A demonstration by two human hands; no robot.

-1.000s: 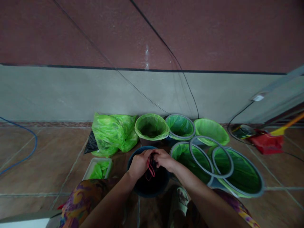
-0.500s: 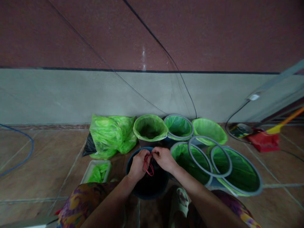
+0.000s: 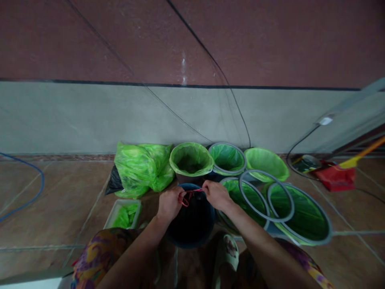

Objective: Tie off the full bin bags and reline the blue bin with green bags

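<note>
Head view, only one camera. Your left hand [image 3: 169,204] and right hand [image 3: 215,194] sit over the far rim of a round dark-blue plastic bin [image 3: 191,218], which is lined with something black and matte. Each hand is pinched closed on one end of a thin red drawstring [image 3: 189,195]; the string is stretched nearly straight between them across the bin mouth, with a small loop bunched at the left-hand end. The hands are apart, with the string the only link between them. Both forearms enter from the near edge.

The bin stands on a glossy brown tiled floor [image 3: 60,208], just near of a row of round bins along the wall. A bin with a crinkled green liner folded over its rim [image 3: 191,159] is directly far of yours. Right of it is a grey-rimmed lined bin [image 3: 227,159], then a shallow green-lined one [image 3: 266,162]. Near-right, two larger lined bins [image 3: 300,214] have grey hoop rims, with a loose grey ring [image 3: 266,196] lying tilted across them.

Far-left of your bin is a stuffed, shiny, wrinkled green plastic bag [image 3: 140,168] with a bit of black film [image 3: 113,182] sticking out at its left. Near of that is a pale rectangular tray [image 3: 124,214] holding folded green film.

Patterned fabric [image 3: 99,255] covers your knee at near-left. The wall is smooth grey below and speckled maroon above, with thin black cables [image 3: 228,90] running down it. A blue cable [image 3: 27,192] curves over the floor far left. At far right are a red dustpan-like item [image 3: 332,178] and a yellow handle [image 3: 365,154].
</note>
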